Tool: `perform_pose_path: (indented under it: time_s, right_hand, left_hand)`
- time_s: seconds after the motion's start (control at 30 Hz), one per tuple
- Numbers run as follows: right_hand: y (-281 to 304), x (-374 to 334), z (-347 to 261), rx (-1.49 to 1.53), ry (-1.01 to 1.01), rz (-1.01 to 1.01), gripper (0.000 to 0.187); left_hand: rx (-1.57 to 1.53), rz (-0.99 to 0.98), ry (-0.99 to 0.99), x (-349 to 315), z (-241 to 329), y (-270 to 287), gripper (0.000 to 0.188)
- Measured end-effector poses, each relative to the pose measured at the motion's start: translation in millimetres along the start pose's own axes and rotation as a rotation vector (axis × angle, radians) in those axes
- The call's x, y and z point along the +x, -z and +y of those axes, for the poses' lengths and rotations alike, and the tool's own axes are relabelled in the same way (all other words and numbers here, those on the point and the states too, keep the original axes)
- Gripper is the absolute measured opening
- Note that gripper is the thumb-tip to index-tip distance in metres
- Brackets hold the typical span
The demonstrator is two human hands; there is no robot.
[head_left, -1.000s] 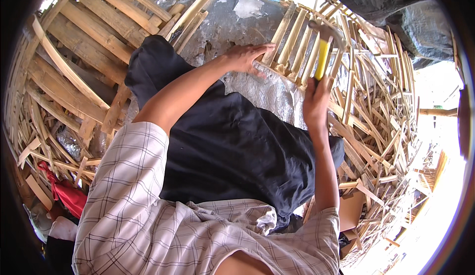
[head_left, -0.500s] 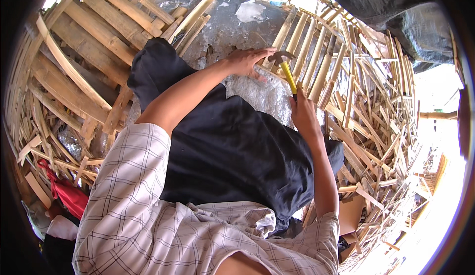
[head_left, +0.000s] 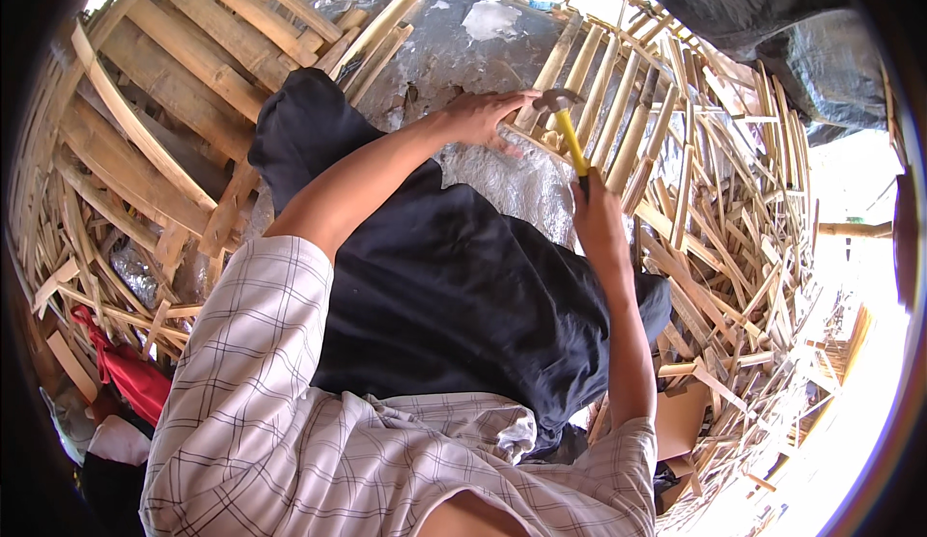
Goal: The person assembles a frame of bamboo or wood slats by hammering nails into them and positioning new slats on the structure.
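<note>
My right hand (head_left: 601, 216) is wrapped round the black grip of a claw hammer (head_left: 570, 141) with a yellow handle. Its dark metal head sits just right of my left fingertips, over the lower ends of the bamboo slats. My left hand (head_left: 475, 120) is closed about the lower end of the leftmost bamboo slat (head_left: 557, 62) in a row, fingers over it and thumb below. Whether a nail is pinched there is too small to see. A thin crosswise strip (head_left: 541, 146) runs under the slat ends.
Black cloth (head_left: 435, 276) covers my legs. A bamboo slat panel (head_left: 164, 83) stands at the left, beside a red cloth (head_left: 135, 378). Split bamboo offcuts (head_left: 734, 276) are heaped at the right. Grey plastic sheeting (head_left: 435, 44) lies ahead; a black tarp (head_left: 763, 35) hangs far right.
The hammer and my right hand have shifted slightly to the right, the hammer head moving a little away from my left fingertips. My left hand stays in place.
</note>
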State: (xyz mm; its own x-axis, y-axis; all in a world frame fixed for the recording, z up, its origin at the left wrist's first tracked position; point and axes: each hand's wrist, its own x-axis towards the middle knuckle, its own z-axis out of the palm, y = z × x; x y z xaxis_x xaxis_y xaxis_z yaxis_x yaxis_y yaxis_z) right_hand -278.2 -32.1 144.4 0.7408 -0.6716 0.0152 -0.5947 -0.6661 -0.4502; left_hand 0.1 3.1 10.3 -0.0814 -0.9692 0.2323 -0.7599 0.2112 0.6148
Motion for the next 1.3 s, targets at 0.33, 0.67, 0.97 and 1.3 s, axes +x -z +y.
perform_pose_path:
  time_s: [0.33,0.67,0.97,1.3]
  right_hand:
    - [-39,-2,18,-0.085,0.124,0.226,0.026]
    - [-10,3,-14,0.201,0.002,0.453,0.016]
    - [-11,1,-28,0.141,0.011,0.256,0.018]
    - [-12,-3,1,-0.042,0.103,0.070,0.027]
  left_hand:
    - [0.027,0.011,-0.002,0,-6,-3,0.105]
    - [-0.004,0.003,-0.011,1,-5,-7,0.101]
    - [-0.021,0.026,-0.031,-6,-6,-7,0.101]
    - [-0.045,0.028,0.015,-3,7,4,0.106]
